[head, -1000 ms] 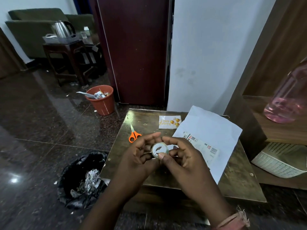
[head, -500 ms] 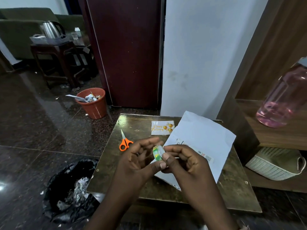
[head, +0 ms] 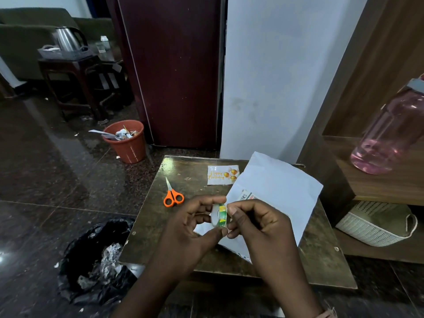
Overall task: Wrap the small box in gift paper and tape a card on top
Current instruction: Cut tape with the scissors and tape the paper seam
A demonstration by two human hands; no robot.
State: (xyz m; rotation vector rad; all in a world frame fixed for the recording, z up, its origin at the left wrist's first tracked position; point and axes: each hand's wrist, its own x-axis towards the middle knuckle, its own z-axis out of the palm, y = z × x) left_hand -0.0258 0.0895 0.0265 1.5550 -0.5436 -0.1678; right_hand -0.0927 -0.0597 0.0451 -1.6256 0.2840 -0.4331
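Both hands, the left hand (head: 183,228) and right hand (head: 257,228), grip the tape roll (head: 219,215) with curled fingers above the bench (head: 146,226), over the white paper (head: 277,193); beyond lie scissors (head: 173,196) and card (head: 223,175).

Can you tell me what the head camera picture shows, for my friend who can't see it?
Two hands, left hand and right hand, hold a small tape roll above a low table. On the table lie white paper, orange scissors and a birthday card.
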